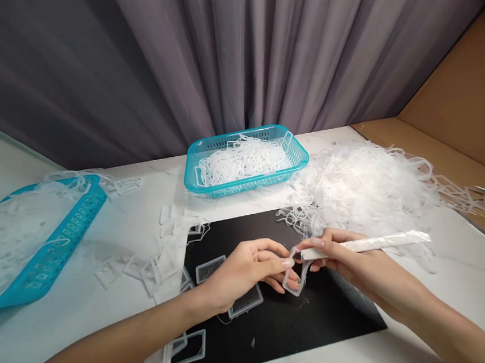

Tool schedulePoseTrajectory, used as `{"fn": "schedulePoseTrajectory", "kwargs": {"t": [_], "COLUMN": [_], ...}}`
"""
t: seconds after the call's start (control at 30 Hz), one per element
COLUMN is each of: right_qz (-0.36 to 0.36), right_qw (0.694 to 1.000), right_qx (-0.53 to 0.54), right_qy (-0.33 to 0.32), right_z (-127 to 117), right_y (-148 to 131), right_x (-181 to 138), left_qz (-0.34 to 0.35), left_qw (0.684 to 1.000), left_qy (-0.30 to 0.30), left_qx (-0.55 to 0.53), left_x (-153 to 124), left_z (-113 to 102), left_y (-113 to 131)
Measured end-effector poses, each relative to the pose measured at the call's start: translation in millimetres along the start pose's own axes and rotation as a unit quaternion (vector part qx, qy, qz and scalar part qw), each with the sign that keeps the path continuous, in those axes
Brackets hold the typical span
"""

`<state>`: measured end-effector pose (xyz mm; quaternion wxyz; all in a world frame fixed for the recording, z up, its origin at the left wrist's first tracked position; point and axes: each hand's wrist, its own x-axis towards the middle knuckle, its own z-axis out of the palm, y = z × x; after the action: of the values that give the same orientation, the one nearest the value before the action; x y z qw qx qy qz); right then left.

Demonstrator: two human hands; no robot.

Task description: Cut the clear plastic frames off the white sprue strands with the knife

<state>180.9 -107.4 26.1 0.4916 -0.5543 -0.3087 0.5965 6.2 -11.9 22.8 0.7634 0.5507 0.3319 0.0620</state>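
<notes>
Caught partway through a single piece, to judge by both hands being busy at once: pinching a translucent frame (pixel 296 292) between thumb and fingers of the left hand (pixel 247 267), over a black mat (pixel 318 323) laid on the white worktop (pixel 339 362). Closed around a white-handled tool (pixel 383 242) with the right hand (pixel 353 263), with fingertips close to the frame's upper side; cannot tell whether touching it with the tool's end. Impossible to call this one finished. Take much as probably done already, going by the thin white outlines (pixel 244 161) piled in the blue basket (pixel 243 186) at the back and by the big tangled heap (pixel 356 187) at the right, just beyond the mat. Take a good deal as perhaps left, going by the cloudy pieces (pixel 25 221) loading the left basket (pixel 69 246), too blurred to make out singly. Cannot sort into done or waiting the loose frames (pixel 247 310) around the left forearm, partly on the mat, nor the overlapping clear pieces (pixel 148 275) on the worktop beside it.
</notes>
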Motion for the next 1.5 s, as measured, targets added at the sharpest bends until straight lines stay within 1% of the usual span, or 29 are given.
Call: {"fn": "schedulePoseTrajectory", "kwargs": {"t": [0.07,0.13,0.3,0.37,0.47,0.6,0.73,0.87,0.97,1.3,1.4,1.5], "right_qz": [0.003,0.006,0.0,-0.013,-0.015,0.017,0.025,0.01,-0.001,0.009,0.014,0.005], "right_qw": [1.0,1.0,0.991,0.988,0.989,0.99,0.994,0.996,0.996,0.994,0.994,0.993], "right_qx": [0.001,-0.013,-0.075,-0.078,-0.076,-0.078,-0.022,0.028,0.048,0.033,0.025,0.002], "right_qy": [-0.006,0.002,0.109,0.134,0.123,0.112,0.108,0.084,0.079,0.101,0.108,0.119], "right_z": [0.2,-0.3,-2.7,-2.2,1.4,7.6,10.2,12.0,13.7,16.3,18.1,20.6], "right_y": [3.3,6.7,11.6,13.0,14.4,15.2,19.1,23.6,23.9,27.4,25.5,21.3], "right_x": [0.8,1.6,0.3,-1.3,-3.2,-2.3,0.8,2.4,2.7,2.0,1.1,0.5], "left_qz": [0.0,0.004,0.034,0.047,0.06,0.074,0.071,0.074,0.072,0.075,0.078,0.079], "left_qw": [1.0,1.0,0.997,0.995,0.992,0.992,0.993,0.993,0.994,0.995,0.995,0.995], "left_qy": [-0.002,0.002,0.061,0.079,0.089,0.084,0.077,0.071,0.061,0.051,0.051,0.052], "left_qx": [0.007,0.009,-0.029,-0.05,-0.063,-0.061,-0.055,-0.053,-0.057,-0.042,-0.033,-0.015], "left_x": [0.3,0.4,2.6,3.9,4.8,3.9,2.7,2.3,2.5,1.9,1.8,1.8], "left_z": [1.3,2.6,4.3,4.9,5.8,7.9,10.4,11.5,11.5,11.5,11.6,12.1], "left_y": [-1.1,-2.5,-9.1,-12.7,-17.7,-21.7,-21.8,-21.0,-20.8,-20.1,-19.5,-18.5]}}
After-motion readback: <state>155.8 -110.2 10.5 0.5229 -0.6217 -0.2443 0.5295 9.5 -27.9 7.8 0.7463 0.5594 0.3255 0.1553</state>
